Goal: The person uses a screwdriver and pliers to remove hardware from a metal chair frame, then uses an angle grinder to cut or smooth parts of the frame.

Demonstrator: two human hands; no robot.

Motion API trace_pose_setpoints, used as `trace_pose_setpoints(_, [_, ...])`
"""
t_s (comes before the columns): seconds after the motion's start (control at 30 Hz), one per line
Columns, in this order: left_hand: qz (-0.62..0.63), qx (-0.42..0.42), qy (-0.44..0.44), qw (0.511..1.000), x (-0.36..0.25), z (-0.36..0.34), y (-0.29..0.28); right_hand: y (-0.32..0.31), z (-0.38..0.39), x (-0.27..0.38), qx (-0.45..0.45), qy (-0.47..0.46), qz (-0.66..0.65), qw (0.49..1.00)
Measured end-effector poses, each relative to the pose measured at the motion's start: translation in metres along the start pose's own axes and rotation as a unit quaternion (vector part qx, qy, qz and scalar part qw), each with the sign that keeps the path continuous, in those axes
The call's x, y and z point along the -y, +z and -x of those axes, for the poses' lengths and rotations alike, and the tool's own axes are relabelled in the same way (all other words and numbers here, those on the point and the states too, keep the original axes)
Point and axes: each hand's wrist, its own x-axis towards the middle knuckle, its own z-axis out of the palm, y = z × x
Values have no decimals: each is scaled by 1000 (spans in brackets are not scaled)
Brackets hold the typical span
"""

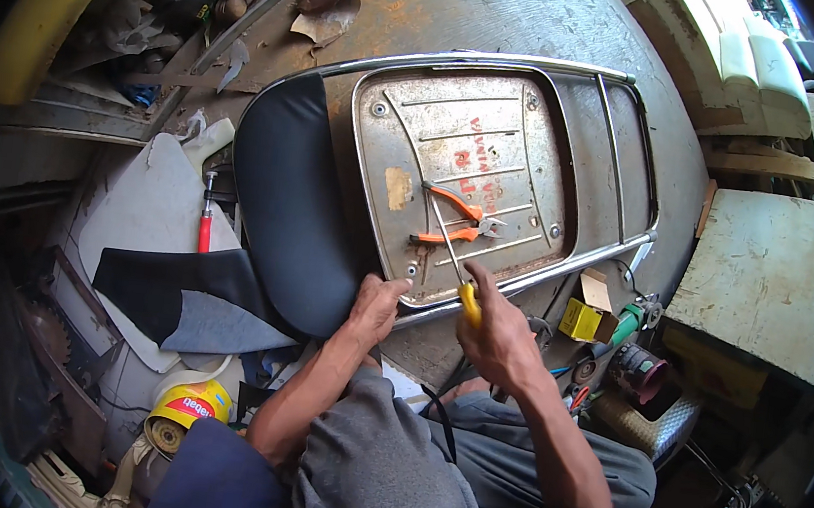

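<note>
A chair with a chrome tube frame (614, 155) lies on a flat worktop in front of me. Its metal seat pan (467, 151) faces up, marked with red lettering. The black padded backrest (285, 207) is on the left. My left hand (376, 308) is closed on the near left corner of the pan's rim. In my right hand (500, 338) is a screwdriver (470, 304), held by its yellow handle. Its shaft slants far left over the pan and crosses a pair of pliers (465, 222). Those pliers have orange handles and lie on the pan.
Left are black upholstery fabric (165, 288), a red-handled clamp (206, 223) and a yellow tin (190, 405). Near right are a yellow box (587, 311), a green angle grinder (628, 325) and a dark red cup-like container (640, 370). A pale wooden box (767, 272) stands farther right.
</note>
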Motion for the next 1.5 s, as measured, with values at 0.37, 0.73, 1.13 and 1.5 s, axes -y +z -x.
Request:
trace_pose_setpoints(0.37, [-19,15,92,996,50,-51,-6,-11,51,23,30,51,219,974])
trace_pose_setpoints(0.73, [-118,-51,120,984,56,-47,-2,10,36,30,0,-5,257,966])
trace_pose_setpoints(1.13, [-172,-108,104,974,61,-56,4,-4,2,48,75,-206,413,884])
trace_pose_setpoints(1.5, [-205,-115,75,969,78,-67,2,15,-14,60,44,50,212,975])
